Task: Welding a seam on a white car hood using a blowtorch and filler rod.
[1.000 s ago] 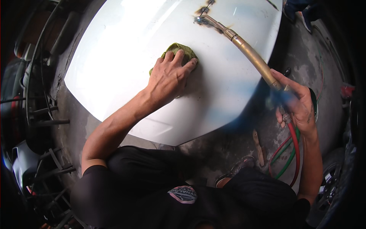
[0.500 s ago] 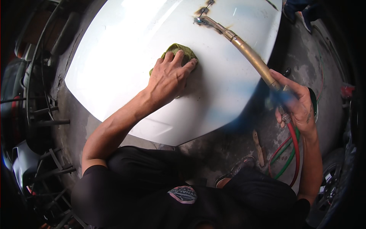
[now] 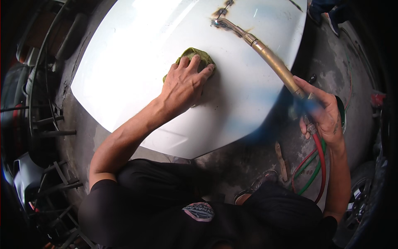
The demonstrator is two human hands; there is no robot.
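Both hands are at work over a white car panel (image 3: 137,70) that lies flat on the concrete floor (image 3: 344,62). Left hand (image 3: 181,86) lies palm down on the panel, fingers spread and pressing flat on a green rag (image 3: 195,55); only the rag's far edge shows past the fingertips, so the hand covers it rather than grips it. Right hand (image 3: 325,114) is off the panel's right edge, closed around the handle of a brass torch (image 3: 271,62), thumb laid along the top. From that grip the torch slants up and left across the panel, and its tip rests at a scorched brown spot (image 3: 219,18) near the panel's far edge, just beyond the rag and to its right. A bluish haze blurs the torch where the fingers hold it. Red and green hoses (image 3: 319,166) drop from under the right hand and curl on the floor beside the panel's near right corner. Dark metal frames (image 3: 45,128) stand left of the panel, well apart from both hands.
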